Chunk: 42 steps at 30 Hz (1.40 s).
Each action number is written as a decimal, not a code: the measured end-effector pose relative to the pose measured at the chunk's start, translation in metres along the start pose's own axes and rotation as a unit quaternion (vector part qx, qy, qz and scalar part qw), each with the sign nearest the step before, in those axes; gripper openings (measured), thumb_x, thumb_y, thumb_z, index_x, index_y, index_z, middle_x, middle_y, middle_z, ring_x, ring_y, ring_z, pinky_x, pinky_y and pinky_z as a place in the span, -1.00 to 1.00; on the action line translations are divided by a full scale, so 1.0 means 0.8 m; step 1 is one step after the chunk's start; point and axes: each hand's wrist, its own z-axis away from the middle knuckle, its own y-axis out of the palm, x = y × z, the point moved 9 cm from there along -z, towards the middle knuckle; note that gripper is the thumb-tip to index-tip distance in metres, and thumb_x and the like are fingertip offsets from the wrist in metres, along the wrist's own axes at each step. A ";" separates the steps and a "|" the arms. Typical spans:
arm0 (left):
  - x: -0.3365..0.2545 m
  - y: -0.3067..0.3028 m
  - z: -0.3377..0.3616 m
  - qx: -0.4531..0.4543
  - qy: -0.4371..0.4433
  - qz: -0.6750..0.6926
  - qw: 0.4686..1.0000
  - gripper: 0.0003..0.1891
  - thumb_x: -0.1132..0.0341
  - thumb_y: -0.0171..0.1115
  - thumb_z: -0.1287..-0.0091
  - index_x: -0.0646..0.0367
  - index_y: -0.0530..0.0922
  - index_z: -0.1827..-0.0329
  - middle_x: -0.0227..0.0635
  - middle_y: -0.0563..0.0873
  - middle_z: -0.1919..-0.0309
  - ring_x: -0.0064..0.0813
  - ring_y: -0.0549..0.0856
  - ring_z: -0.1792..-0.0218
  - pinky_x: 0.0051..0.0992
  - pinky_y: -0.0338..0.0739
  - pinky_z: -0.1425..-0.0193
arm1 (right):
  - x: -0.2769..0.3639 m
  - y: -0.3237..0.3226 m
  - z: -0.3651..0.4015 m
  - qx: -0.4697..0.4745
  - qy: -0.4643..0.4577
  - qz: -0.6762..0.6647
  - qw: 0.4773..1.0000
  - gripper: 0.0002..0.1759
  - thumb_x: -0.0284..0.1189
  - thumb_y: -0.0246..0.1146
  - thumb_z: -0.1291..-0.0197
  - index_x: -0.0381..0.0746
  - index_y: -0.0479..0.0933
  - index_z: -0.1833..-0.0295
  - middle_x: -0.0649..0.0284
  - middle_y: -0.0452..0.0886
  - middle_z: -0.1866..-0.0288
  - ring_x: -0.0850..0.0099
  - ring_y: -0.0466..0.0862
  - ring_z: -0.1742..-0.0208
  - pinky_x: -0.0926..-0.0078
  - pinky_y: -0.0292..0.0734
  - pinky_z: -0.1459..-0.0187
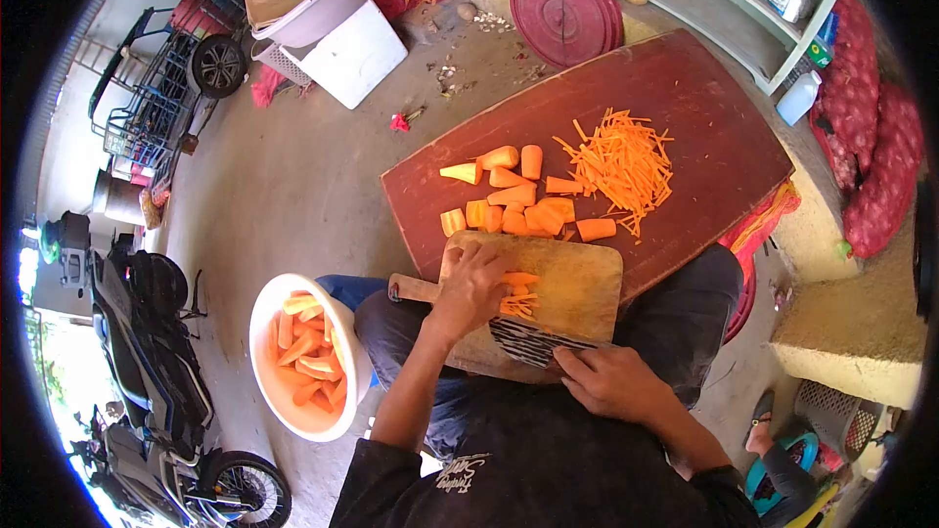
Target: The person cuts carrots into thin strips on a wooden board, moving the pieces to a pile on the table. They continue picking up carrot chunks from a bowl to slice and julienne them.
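Observation:
My left hand (469, 286) is closed over carrot pieces at the left part of the wooden cutting board (577, 279), its fingers bent. Cut carrot strips (518, 306) lie on the board beside its fingers. My right hand (606, 381) grips one end of a knife (538, 342) with a dark, streaked blade, which lies low across the board's near side. Just beyond the board, peeled carrot chunks (509, 196) sit on the red-brown table (421, 176), with a heap of thin carrot strips (626, 171) to their right.
A white tub (262, 372) of carrots stands left of my legs. Motorcycles (147, 332) are parked at the left. Behind the table are a red round lid (562, 15) and a shelf (724, 10). Red net sacks (880, 156) lie at the right. Another person's foot (759, 435) shows at the lower right.

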 end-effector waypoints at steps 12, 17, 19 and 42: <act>0.026 -0.036 0.039 -0.167 -0.137 0.189 0.958 -0.66 0.48 0.55 -0.35 0.28 0.76 -0.18 -0.09 0.74 0.14 -0.04 0.77 0.12 -0.15 0.59 -0.07 | -0.002 -0.004 -0.001 0.029 0.050 -0.055 0.997 -0.48 -0.28 0.41 -0.51 -0.32 0.61 -0.43 -0.03 0.83 0.14 0.03 0.87 0.24 0.10 0.81 0.25; 0.031 -0.043 0.079 -0.217 -0.152 0.174 0.948 -0.65 0.52 0.51 -0.40 0.32 0.73 -0.23 -0.04 0.72 0.15 -0.04 0.77 0.17 -0.20 0.67 0.06 | 0.013 -0.008 0.000 0.032 0.077 -0.133 0.988 -0.49 -0.25 0.38 -0.55 -0.34 0.59 -0.43 -0.11 0.81 0.11 -0.11 0.85 0.20 0.02 0.79 0.17; 0.032 -0.048 0.096 -0.240 -0.168 0.180 0.939 -0.64 0.51 0.49 -0.42 0.33 0.73 -0.26 -0.03 0.72 0.15 -0.05 0.78 0.16 -0.21 0.67 0.02 | 0.014 -0.004 -0.002 0.041 0.103 -0.156 0.982 -0.49 -0.24 0.37 -0.57 -0.34 0.59 -0.43 -0.15 0.80 0.08 -0.16 0.84 0.17 -0.02 0.78 0.13; 0.019 -0.012 0.160 -0.149 -0.251 0.110 0.950 -0.43 0.36 0.55 -0.36 0.32 0.61 -0.42 0.11 0.82 -0.02 0.17 0.86 0.08 -0.04 0.79 0.02 | -0.039 -0.015 -0.012 0.081 0.302 -0.350 0.883 -0.54 -0.31 0.37 -0.59 -0.42 0.64 -0.38 0.12 0.74 0.28 0.50 0.67 0.30 0.42 0.61 0.18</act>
